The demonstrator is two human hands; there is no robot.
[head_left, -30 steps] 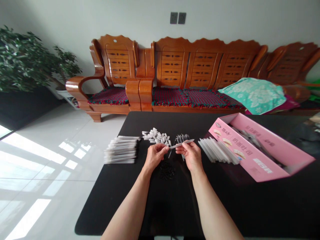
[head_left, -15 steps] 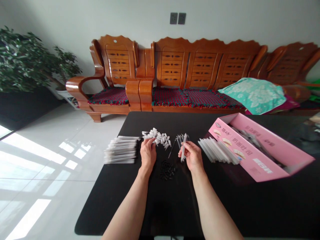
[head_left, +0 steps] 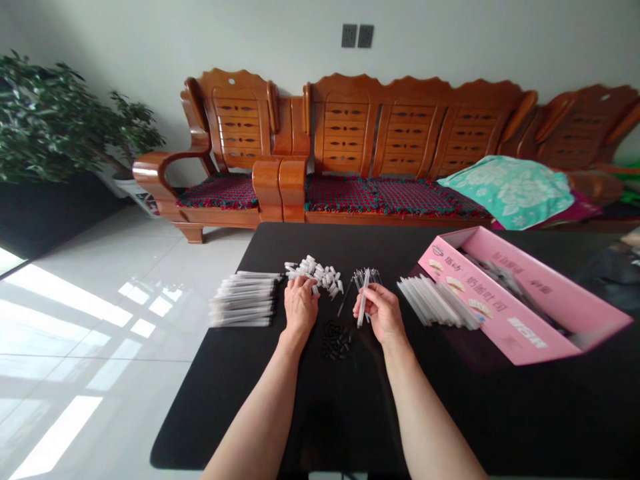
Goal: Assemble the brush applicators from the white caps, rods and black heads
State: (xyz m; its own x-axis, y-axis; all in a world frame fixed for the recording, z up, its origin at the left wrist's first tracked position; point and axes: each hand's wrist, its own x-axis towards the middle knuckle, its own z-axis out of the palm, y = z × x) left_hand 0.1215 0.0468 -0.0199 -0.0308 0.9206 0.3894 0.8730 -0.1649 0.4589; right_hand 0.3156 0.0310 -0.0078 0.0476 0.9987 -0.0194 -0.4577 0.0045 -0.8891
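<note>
My right hand [head_left: 383, 310] pinches a whitish translucent pen barrel [head_left: 365, 299], held nearly upright above the table. Behind it lie several thin dark refills [head_left: 370, 276], partly hidden by the fingers. At the near edge of the pile of small white pen caps [head_left: 325, 273], my left hand [head_left: 301, 305] has its fingers curled in, with one white cap [head_left: 315, 289] at the fingertips. Small black pen plugs [head_left: 336, 341] are heaped between my forearms. Left of my left hand is a stack of pens [head_left: 245, 300] with dark ends. More pale barrels [head_left: 435, 301] lie to the right.
A pink cardboard box [head_left: 505, 307] with grey contents stands on the right of the black table [head_left: 345, 413]. Behind the table runs a wooden sofa [head_left: 345, 133] with a turquoise cushion [head_left: 515, 190]. A plant [head_left: 60, 127] is at the left.
My left hand has drawn slightly right, a white cap now at its fingertips. My right hand has shifted slightly left with the barrel, which leans a little more.
</note>
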